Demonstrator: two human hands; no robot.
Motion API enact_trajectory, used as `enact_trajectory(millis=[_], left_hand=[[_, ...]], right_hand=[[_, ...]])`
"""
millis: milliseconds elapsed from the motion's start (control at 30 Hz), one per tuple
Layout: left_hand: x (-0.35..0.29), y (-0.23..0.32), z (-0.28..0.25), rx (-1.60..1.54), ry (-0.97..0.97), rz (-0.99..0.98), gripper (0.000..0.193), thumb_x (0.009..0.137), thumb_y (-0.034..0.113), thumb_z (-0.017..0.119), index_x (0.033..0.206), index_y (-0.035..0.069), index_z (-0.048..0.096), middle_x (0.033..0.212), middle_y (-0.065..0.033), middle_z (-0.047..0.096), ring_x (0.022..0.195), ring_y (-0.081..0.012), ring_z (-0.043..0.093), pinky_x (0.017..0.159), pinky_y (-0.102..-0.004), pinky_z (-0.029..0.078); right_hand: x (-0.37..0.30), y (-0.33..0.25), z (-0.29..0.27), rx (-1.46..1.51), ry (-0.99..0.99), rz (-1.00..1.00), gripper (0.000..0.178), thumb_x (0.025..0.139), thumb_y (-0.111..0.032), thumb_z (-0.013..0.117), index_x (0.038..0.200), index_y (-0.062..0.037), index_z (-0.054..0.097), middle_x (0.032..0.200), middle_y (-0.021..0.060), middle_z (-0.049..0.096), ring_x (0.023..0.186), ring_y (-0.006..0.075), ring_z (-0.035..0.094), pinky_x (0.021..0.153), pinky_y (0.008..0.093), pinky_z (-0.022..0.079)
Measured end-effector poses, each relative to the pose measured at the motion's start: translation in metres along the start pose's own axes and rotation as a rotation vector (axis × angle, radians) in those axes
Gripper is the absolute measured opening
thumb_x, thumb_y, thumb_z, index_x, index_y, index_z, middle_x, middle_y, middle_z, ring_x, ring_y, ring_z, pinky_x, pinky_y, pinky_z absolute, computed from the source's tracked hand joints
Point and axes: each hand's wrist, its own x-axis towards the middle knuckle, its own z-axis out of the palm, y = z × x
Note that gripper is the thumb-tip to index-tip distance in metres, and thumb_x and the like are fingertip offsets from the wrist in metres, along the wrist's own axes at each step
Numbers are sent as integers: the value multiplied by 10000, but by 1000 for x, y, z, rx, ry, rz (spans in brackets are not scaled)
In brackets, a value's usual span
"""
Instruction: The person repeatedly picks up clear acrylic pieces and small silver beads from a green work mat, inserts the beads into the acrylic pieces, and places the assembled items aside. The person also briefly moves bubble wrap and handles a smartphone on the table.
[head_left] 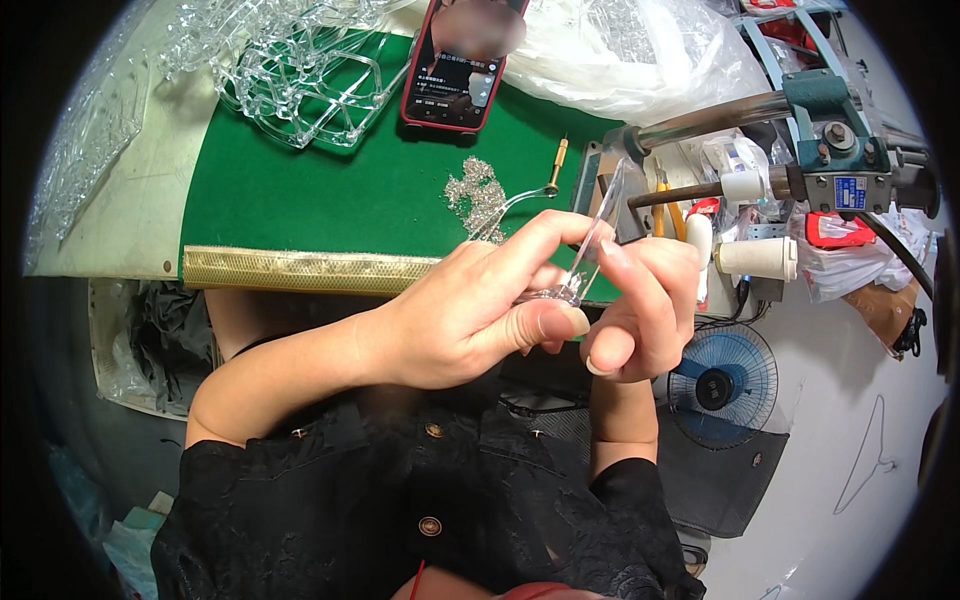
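A clear plastic eyeglasses frame [614, 192] is held up over the near edge of the table, partly hidden by the fingers. My left hand [455, 315] pinches it between thumb and forefinger, near a corner that looks like the hinge. On the other side, my right hand [652, 300] has curled fingers, with a fingertip against the upright clear piece. Past my left knuckles a thin, bent clear part reaches toward a brass-coloured screwdriver [559, 165]. Just beyond my left hand, a heap of tiny silvery metal parts [476, 195] lies on the green mat [300, 190].
Clear glasses frames [310, 90] are piled at the far left. A phone [455, 85] in a red case stands at the back, beside white plastic bags [610, 60]. A green metal press [835, 125] and yellow-handled pliers [676, 210] stand right. Below sits a fan [722, 385].
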Motion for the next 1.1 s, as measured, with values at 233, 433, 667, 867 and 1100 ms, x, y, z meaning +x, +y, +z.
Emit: enact_trajectory(millis=[233, 433, 667, 867, 1100], left_hand=[[0, -1, 1, 17, 10, 13, 827, 868, 603, 529, 1373, -12, 306, 868, -76, 599, 724, -116, 601, 624, -240, 498], [0, -1, -1, 28, 8, 13, 822, 871, 599, 528, 1377, -9, 307, 902, -89, 607, 768, -131, 628, 619, -250, 509], [-2, 1, -1, 17, 2, -7, 809, 875, 592, 532, 1375, -6, 312, 902, -88, 613, 758, -135, 640, 617, -251, 509], [-1, 3, -1, 29, -5, -20, 810, 870, 594, 539, 1372, -4, 320, 867, -79, 612, 716, -129, 625, 617, -249, 503], [-1, 0, 1, 21, 3, -16, 824, 861, 613, 533, 1372, 1, 322, 856, -75, 610, 694, -123, 612, 617, -250, 500]], right_hand=[[2, 1, -1, 4, -26, -36, 569, 822, -615, 476, 1035, -137, 701, 882, 9, 547, 744, 189, 539, 645, 313, 451], [1, 1, -2, -6, -32, -14, 588, 828, -623, 457, 1032, -131, 706, 882, 11, 539, 743, 185, 526, 650, 311, 447], [-2, 2, -1, 8, -26, -31, 591, 826, -624, 455, 1030, -128, 703, 884, 10, 538, 746, 182, 526, 650, 310, 446], [1, 2, 0, 2, -18, -33, 582, 828, -617, 460, 1027, -125, 701, 882, 11, 545, 740, 183, 531, 644, 311, 447], [-1, 0, -3, 0, -18, -37, 574, 830, -614, 460, 1029, -132, 701, 880, 11, 547, 734, 182, 532, 637, 308, 445]])
